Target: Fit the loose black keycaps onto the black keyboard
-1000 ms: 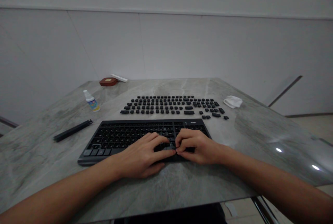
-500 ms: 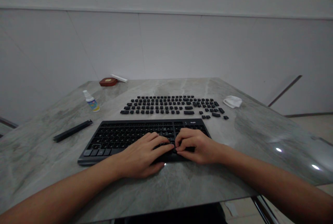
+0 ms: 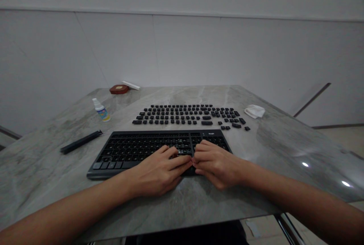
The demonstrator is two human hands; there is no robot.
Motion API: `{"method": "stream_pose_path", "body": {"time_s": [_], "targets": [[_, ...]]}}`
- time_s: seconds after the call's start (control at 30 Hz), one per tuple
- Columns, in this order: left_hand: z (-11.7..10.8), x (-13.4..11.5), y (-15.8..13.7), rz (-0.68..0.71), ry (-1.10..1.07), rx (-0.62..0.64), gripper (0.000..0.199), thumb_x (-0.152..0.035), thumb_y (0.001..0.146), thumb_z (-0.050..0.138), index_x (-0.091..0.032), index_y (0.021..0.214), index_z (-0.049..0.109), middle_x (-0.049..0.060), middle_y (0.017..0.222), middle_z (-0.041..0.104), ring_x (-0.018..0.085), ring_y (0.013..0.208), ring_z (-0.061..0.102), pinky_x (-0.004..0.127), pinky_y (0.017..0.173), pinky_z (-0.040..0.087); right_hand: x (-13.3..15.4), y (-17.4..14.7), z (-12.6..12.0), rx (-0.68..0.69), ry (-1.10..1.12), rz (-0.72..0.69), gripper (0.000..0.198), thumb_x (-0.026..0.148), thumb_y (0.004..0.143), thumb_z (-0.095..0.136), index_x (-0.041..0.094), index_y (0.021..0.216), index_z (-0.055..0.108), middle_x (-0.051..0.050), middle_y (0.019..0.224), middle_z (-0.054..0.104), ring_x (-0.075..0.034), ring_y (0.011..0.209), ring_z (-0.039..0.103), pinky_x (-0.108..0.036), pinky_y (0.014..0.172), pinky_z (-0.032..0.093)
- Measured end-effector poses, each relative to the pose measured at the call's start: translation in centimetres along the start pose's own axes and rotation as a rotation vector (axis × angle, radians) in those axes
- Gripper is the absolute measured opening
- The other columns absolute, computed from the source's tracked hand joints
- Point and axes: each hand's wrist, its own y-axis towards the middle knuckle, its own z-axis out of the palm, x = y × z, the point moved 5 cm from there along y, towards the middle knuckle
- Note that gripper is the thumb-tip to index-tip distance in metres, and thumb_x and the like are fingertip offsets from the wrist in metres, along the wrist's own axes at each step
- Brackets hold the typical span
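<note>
A black keyboard (image 3: 127, 147) lies near the table's front edge, most of its key places bare of caps; a few grey keys (image 3: 104, 165) sit in its bottom left row. Over its lower right part is my left hand (image 3: 163, 171), fingers bent and drawn together, fingertips meeting those of the other hand. My right hand (image 3: 214, 163) is curled closed at the number pad side, thumb and fingers pinched. Whatever lies between the fingertips is hidden. Behind the keyboard, loose black keycaps (image 3: 176, 117) are laid out in rows.
On the marble-look table (image 3: 182, 214), a spray bottle (image 3: 101, 110) and a black bar-shaped tool (image 3: 81, 142) lie at the left. A brown box (image 3: 118, 89) and a white strip (image 3: 131, 85) sit at the back. A white cloth (image 3: 254, 111) is at the right.
My right hand has turned and curled more tightly, its fingertips closing against those of my left hand. My left thumb has drawn in toward the fingers. The keycap rows look the same.
</note>
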Motion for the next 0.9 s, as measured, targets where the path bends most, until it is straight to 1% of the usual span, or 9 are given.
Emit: {"method": "stream_pose_path", "body": {"time_s": [0.17,0.33,0.4,0.5,0.57,0.73,0.8,0.87,0.9], "targets": [[0.2,0.4,-0.1,-0.014,-0.029,0.017,0.040,-0.016,0.094,0.054,-0.014,0.134,0.057,0.011,0.133,0.063,0.027,0.099,0.054,0.041,0.083,0.044,-0.1,0.1,0.2,0.003,0.016,-0.004,0.023,0.012,0.092,0.052,0.015,0.071,0.060,-0.005,0.074,0.062,-0.018,0.075,0.049,-0.036,0.072,0.035],[0.4,0.9,-0.4,0.025,-0.066,-0.050,0.038,-0.020,0.094,0.056,-0.015,0.132,0.059,0.012,0.132,0.062,0.027,0.100,0.056,0.041,0.083,0.046,-0.7,-0.3,-0.1,-0.119,0.123,-0.017,0.021,0.015,0.095,0.051,0.016,0.077,0.063,-0.006,0.080,0.069,-0.019,0.079,0.052,-0.037,0.072,0.037],[0.0,1.4,-0.7,0.047,-0.077,-0.091,0.032,-0.021,0.095,0.056,-0.014,0.125,0.063,0.012,0.124,0.065,0.026,0.098,0.058,0.040,0.083,0.047,-1.2,-0.5,-0.3,-0.177,0.166,-0.009,0.020,0.015,0.095,0.051,0.016,0.080,0.063,-0.005,0.080,0.069,-0.018,0.079,0.054,-0.036,0.073,0.038],[-1.6,3.7,-1.9,-0.001,-0.071,-0.107,0.024,-0.020,0.101,0.049,-0.013,0.113,0.069,0.009,0.097,0.071,0.022,0.088,0.061,0.037,0.080,0.048,-1.9,-0.6,-0.6,-0.228,0.198,0.029,0.020,0.013,0.096,0.052,0.015,0.078,0.062,-0.004,0.076,0.067,-0.017,0.075,0.055,-0.036,0.073,0.040],[-3.3,6.6,-3.6,-0.141,-0.062,-0.063,0.029,-0.021,0.103,0.044,-0.014,0.097,0.072,0.008,0.082,0.070,0.020,0.076,0.061,0.033,0.074,0.048,-2.1,-0.6,-0.7,-0.240,0.215,0.044,0.022,0.012,0.096,0.052,0.015,0.076,0.061,-0.004,0.074,0.065,-0.016,0.073,0.055,-0.035,0.073,0.041],[-7.4,13.5,-10.5,-0.622,-0.098,0.156,0.027,-0.030,0.095,0.051,-0.017,0.085,0.072,0.006,0.078,0.072,0.017,0.070,0.064,0.029,0.070,0.048,-2.2,-0.7,-0.8,-0.243,0.231,0.065,0.022,0.011,0.095,0.052,0.016,0.076,0.061,-0.003,0.073,0.063,-0.015,0.072,0.054,-0.035,0.074,0.044],[-7.9,14.9,-13.2,-0.815,-0.167,0.231,0.030,-0.038,0.094,0.053,-0.017,0.088,0.073,0.007,0.082,0.073,0.019,0.070,0.066,0.030,0.070,0.049,-2.2,-0.8,-0.5,-0.225,0.230,0.091,0.019,0.011,0.096,0.052,0.016,0.081,0.064,-0.004,0.078,0.064,-0.016,0.076,0.056,-0.035,0.077,0.047],[-7.3,15.5,-15.2,-0.976,-0.263,0.285,0.034,-0.045,0.093,0.054,-0.017,0.101,0.073,0.009,0.093,0.075,0.021,0.076,0.069,0.030,0.073,0.052,-2.3,-0.9,-0.1,-0.184,0.184,0.151,0.013,0.019,0.096,0.056,0.016,0.100,0.068,-0.009,0.096,0.066,-0.020,0.091,0.060,-0.038,0.084,0.050],[-6.8,15.7,-15.8,-1.028,-0.289,0.302,0.038,-0.047,0.093,0.053,-0.017,0.107,0.071,0.010,0.098,0.076,0.021,0.074,0.070,0.031,0.073,0.054,-2.4,-0.9,0.2,-0.158,0.142,0.190,0.022,0.025,0.094,0.060,0.016,0.113,0.067,-0.012,0.108,0.065,-0.023,0.102,0.060,-0.041,0.089,0.051]]}}
